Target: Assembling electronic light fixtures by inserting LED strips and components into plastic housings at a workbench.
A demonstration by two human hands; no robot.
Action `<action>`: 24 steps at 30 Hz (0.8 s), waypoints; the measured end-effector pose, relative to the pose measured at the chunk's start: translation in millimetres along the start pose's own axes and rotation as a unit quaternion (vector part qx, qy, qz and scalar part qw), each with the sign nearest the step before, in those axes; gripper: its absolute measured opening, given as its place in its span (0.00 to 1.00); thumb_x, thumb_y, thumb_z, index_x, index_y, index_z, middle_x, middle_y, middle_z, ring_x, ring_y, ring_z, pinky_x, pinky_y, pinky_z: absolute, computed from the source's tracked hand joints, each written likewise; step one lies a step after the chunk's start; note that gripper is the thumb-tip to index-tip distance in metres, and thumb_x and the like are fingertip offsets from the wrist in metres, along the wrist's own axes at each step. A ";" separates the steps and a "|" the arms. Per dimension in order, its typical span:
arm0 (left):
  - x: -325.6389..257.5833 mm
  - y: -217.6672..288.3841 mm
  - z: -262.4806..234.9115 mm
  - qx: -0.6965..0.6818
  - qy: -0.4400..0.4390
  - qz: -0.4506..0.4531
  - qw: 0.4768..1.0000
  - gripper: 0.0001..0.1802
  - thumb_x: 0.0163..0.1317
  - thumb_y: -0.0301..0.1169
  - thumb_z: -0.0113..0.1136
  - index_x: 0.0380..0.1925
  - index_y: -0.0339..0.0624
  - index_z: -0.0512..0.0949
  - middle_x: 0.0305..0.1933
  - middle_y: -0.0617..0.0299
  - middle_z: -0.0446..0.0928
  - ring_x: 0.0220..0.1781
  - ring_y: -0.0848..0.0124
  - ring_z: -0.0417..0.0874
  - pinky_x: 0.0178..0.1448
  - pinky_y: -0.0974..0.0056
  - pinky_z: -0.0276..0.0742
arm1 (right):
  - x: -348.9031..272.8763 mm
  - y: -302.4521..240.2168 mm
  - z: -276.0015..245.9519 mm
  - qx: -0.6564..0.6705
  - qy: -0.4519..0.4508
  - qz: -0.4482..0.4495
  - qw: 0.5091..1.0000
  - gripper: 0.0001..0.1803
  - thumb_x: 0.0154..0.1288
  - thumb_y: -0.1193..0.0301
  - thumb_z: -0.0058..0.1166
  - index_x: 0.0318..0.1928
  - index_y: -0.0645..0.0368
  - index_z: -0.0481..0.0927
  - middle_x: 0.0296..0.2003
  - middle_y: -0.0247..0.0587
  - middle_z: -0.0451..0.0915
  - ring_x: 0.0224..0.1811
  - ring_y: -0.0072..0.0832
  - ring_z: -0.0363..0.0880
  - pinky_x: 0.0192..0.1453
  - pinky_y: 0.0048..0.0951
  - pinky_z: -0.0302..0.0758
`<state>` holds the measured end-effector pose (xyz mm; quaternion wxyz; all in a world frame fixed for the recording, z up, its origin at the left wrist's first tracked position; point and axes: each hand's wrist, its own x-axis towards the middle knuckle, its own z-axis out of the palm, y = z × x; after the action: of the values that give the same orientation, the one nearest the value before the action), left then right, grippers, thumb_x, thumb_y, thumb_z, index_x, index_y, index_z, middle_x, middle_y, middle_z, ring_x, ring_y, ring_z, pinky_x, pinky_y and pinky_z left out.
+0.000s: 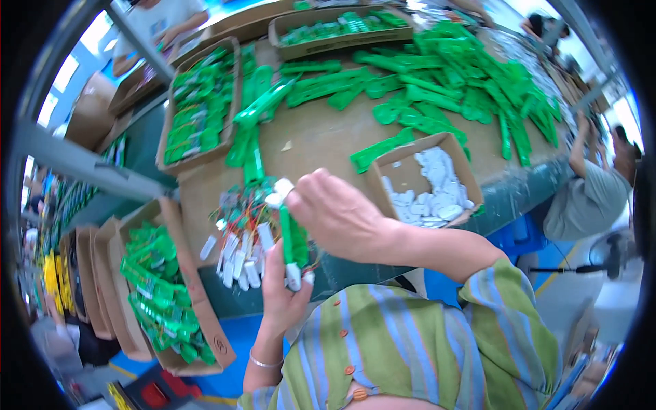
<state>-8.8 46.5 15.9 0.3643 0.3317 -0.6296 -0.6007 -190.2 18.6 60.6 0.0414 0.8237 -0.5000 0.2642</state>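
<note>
In the head view, the left hand [285, 292] is low near the table's front edge, its thumb and forefinger on opposite sides of a slim green piece [294, 239], pinching its lower, white-tipped end. The green piece stands lengthwise between the two hands. The right hand [335, 213] reaches in from the right, its fingers bent and pressed together, the tips at a small white piece [279, 194] by the green piece's upper end — the thumb is hidden, so I cannot tell whether they pinch it. Just left of the green piece lies a cluster of white parts with coloured wires [240, 254]. Beyond the right forearm is a cardboard box [407, 179] of white parts; behind it, a loose heap of green pieces [444, 82] spreads over the table. Cardboard trays of green parts sit at the upper left [236, 92], at the back [342, 45] and at the lower left [199, 290].
</note>
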 end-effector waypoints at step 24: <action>-0.9 21.7 15.9 -0.235 0.070 -0.107 0.963 0.29 0.38 0.19 0.60 0.47 0.29 0.67 0.38 0.50 0.74 0.31 0.63 0.79 0.32 0.63 0.78 | -23.8 20.7 -1.4 0.698 0.059 0.091 0.708 0.17 0.57 0.81 0.53 0.48 0.64 0.70 0.41 0.38 0.77 0.42 0.17 0.75 0.45 0.21 0.74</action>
<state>-21.5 56.6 37.3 0.4089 0.3435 -0.4041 -0.7426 -216.9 27.8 46.4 -0.5405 0.5506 -0.2419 0.5884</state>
